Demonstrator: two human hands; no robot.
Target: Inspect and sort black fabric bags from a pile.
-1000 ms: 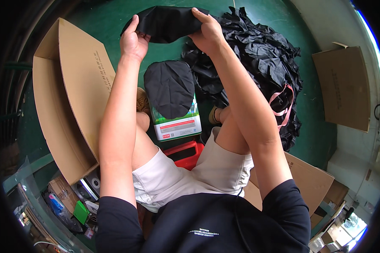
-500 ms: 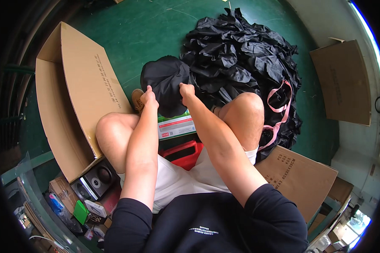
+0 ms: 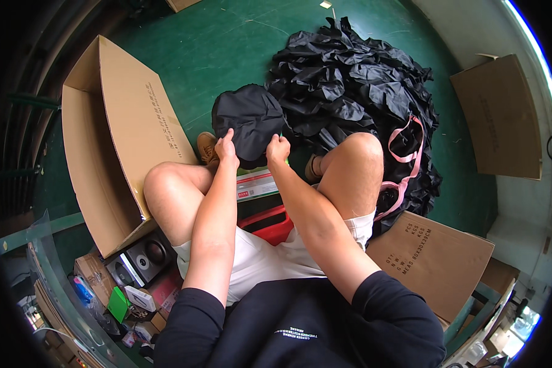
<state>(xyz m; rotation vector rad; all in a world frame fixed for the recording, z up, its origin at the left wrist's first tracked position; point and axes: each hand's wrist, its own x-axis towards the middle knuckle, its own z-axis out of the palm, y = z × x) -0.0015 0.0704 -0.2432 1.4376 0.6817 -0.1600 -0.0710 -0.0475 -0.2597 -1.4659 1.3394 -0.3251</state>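
Note:
Between my knees I hold up a black fabric cover (image 3: 249, 116), roundish and puffed, with folds along its edge. My left hand (image 3: 226, 146) is closed on its lower left edge, thumb lying on top of the cloth. At its lower right edge my right hand (image 3: 278, 149) grips the cloth with curled fingers. Just beyond and to the right, a large heap of crumpled black fabric (image 3: 356, 80) lies on the green floor. A pink strap (image 3: 414, 162) trails over the heap's right side.
An open cardboard box (image 3: 138, 110) stands at my left, another carton (image 3: 497, 116) at the far right. A carton (image 3: 432, 264) is by my right thigh. Between my legs are a white and green box (image 3: 257, 187) and a red plastic object (image 3: 265, 226). A speaker (image 3: 144, 260) sits at lower left.
Both hands have shifted slightly right, my right hand also lower, with the cover still held. The cover has turned and now shows a smoother, rounder face.

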